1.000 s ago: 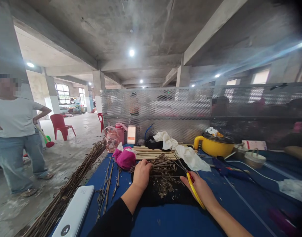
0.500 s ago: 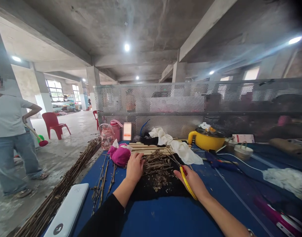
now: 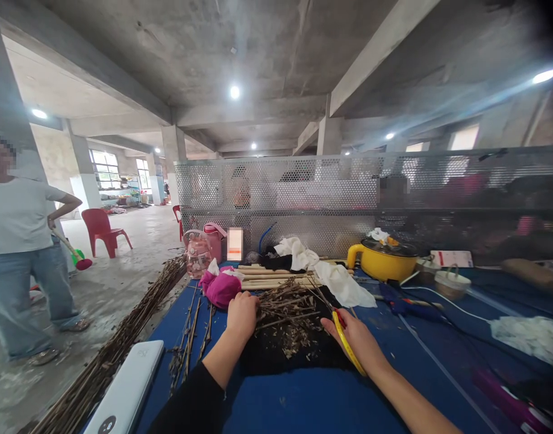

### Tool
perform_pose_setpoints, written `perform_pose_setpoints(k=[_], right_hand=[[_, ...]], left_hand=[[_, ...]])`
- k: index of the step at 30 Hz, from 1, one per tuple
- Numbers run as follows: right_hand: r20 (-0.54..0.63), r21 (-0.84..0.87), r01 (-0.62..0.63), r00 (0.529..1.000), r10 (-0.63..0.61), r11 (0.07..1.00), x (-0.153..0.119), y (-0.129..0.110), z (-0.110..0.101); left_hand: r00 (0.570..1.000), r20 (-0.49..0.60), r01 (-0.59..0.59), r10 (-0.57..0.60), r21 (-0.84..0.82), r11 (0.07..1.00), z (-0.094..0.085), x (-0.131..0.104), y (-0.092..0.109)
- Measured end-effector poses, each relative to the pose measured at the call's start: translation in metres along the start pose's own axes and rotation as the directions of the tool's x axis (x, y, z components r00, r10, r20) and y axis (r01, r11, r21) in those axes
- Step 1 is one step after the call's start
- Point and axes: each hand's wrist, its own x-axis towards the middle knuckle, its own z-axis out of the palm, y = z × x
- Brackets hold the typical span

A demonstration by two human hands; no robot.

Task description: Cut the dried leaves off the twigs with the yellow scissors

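Note:
My left hand (image 3: 243,314) is closed at the left edge of a heap of dry brown stems (image 3: 288,296), its fingers curled round a thin dry stem (image 3: 288,320) that slants right across the heap. My right hand (image 3: 360,339) grips scissors (image 3: 347,343) with yellow handles, red on the inside. Their blades point up and left toward the stems; how far they are apart is hard to make out. Beneath the heap lies a black cloth (image 3: 299,360) sprinkled with small broken bits. A magenta cloth bundle (image 3: 220,287) sits just beyond my left hand.
On the blue table (image 3: 276,401) are a white power bank (image 3: 127,386), wooden sticks (image 3: 253,283), white cloths (image 3: 344,283), a yellow pot (image 3: 387,262), a blue glue gun (image 3: 407,304) and a pink bottle (image 3: 199,253). Long stems (image 3: 118,337) lie along the left. A person (image 3: 23,241) stands beyond.
The view has shifted slightly. A thin stem now shows stretching from my left hand across the heap. My right hand keeps its hold on the scissors.

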Motion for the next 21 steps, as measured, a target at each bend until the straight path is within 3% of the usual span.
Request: perform_pose_setpoints(k=[6, 12, 18, 21], right_hand=[[0.016, 0.014, 0.014, 1.000, -0.014, 1.000, -0.002, -0.004, -0.004], [0.006, -0.003, 0.012, 1.000, -0.012, 1.000, -0.002, -0.004, -0.003], [0.021, 0.003, 0.017, 1.000, -0.017, 1.000, -0.001, -0.002, -0.001], [0.032, 0.017, -0.004, 0.999, 0.004, 1.000, -0.001, -0.003, -0.002]], left_hand=[[0.996, -0.045, 0.068, -0.078, -0.192, 0.979, 0.010, 0.009, 0.001], [0.991, -0.065, 0.105, -0.120, -0.193, 0.976, 0.021, 0.013, 0.005], [0.964, -0.266, -0.083, 0.022, -0.220, 0.972, 0.014, 0.010, 0.004], [0.944, -0.279, -0.245, 0.176, -0.235, 0.941, 0.005, 0.003, 0.005]])
